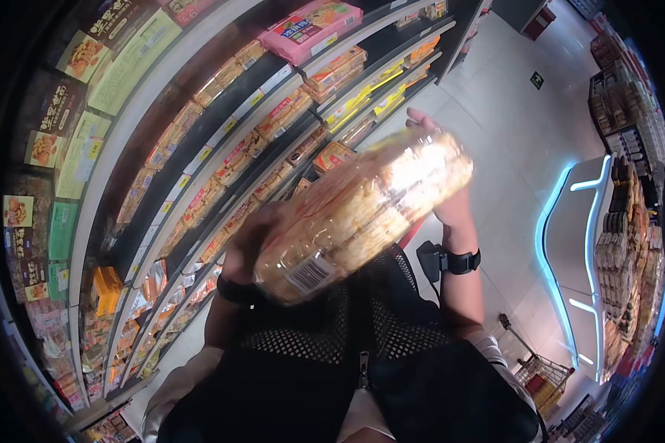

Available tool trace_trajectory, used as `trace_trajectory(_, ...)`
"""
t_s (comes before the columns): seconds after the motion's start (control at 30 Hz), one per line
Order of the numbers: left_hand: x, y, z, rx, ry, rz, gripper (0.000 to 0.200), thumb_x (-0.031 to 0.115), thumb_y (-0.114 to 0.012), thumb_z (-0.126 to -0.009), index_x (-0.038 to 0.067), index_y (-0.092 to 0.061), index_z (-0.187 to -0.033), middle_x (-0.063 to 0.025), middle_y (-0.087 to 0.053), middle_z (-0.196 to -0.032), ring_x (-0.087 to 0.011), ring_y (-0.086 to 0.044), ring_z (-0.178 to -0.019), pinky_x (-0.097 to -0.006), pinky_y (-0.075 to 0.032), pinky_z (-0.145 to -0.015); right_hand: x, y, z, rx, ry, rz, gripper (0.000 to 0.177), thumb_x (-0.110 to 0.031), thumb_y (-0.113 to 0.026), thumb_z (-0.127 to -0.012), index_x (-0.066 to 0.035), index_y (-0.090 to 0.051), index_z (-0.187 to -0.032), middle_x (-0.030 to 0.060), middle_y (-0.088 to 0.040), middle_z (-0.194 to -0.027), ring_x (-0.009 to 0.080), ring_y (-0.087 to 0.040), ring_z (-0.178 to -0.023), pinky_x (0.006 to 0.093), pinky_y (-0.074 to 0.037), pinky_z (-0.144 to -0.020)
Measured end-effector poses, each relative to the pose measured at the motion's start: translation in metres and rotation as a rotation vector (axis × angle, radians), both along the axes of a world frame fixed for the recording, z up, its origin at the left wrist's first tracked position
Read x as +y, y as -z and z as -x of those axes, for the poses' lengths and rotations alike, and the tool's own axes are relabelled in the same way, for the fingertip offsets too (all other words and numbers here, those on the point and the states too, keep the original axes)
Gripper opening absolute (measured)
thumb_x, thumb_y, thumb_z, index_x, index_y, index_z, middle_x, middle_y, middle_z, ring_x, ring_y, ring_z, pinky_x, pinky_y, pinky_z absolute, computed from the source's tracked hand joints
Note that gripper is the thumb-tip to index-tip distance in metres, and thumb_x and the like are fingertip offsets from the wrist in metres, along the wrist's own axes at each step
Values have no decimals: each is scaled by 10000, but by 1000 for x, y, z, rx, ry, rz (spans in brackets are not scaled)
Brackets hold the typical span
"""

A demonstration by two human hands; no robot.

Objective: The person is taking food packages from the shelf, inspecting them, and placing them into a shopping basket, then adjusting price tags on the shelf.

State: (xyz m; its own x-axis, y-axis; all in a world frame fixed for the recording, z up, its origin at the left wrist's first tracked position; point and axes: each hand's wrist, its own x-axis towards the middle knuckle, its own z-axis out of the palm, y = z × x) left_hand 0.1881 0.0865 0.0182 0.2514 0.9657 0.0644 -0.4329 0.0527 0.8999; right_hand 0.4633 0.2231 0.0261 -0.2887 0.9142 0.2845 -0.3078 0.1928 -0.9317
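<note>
Left hand (245, 244) and right hand (449, 205) clamp pack (362, 214) by its ends; pack hides most fingers. Stocked shelves (199, 159) beside it, cart (543, 376) behind.

I stood in a shop, in a supermarket aisle. Long curved shelves (199, 148) ran along my left, packed in rows with boxed and bagged snacks (233, 159), and each shelf edge carried price labels (222, 131). Across the pale tiled floor (510, 111) stood more stocked racks (628, 118), a display island (569, 221) edged in blue-white light, and a shopping trolley (543, 373). The clear packet (362, 207) held between my left hand (247, 240) and right hand (451, 207) bore a barcode (309, 275).
</note>
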Motion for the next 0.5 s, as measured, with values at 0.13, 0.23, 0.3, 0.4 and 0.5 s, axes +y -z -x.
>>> trace_trajectory(0.13, 45, 41, -20, -149, 256, 282, 889, -52, -760, -623, 20, -358, -1413, -95, -592, -1262, -168, -569, -1143, -313, -462, -975, -5, -16, 32, -190, -63, -269, 498, -293, -531, -973, -10, -447, -1375, 173, -456, -1388, 290, -385, -1337, 386, -280, -1117)
trace_trajectory(0.23, 67, 59, -56, -228, 230, -273, 727, 122, -704, -818, 59, -315, -1429, -94, -492, -1348, -179, -496, -1227, -354, -441, -1015, -32, -54, 31, -164, -333, -169, 652, -488, -449, -960, -9, -415, -1401, 197, -415, -1428, 338, -380, -1339, 406, -253, -1126)
trace_trajectory(0.3, 58, 38, -67, -291, 178, -66, 668, 301, -636, -908, 75, -298, -1438, -85, -434, -1388, -175, -449, -1267, -365, -411, -1043, -35, -64, 20, -330, -363, -408, 844, -423, -732, -729, -7, -423, -1396, 192, -455, -1394, 366, -454, -1278, 424, -352, -1068)
trace_trajectory(0.4, 52, 47, -68, -268, 82, -78, 646, 446, -576, -936, 90, -338, -1420, -64, -431, -1389, -174, -441, -1269, -384, -386, -1059, -54, -89, 24, -678, -163, -562, 778, -126, -796, -611, -36, -502, -1326, 156, -583, -1225, 352, -563, -1108, 418, -443, -975)
trace_trajectory(0.5, 57, 50, -60, -235, 55, -114, 588, 432, -562, -949, 81, -388, -1387, -73, -462, -1365, -180, -457, -1258, -387, -395, -1052, -60, -88, 31, -714, -61, -583, 702, -71, -754, -603, -39, -548, -1273, 139, -610, -1160, 342, -582, -1020, 410, -477, -918)
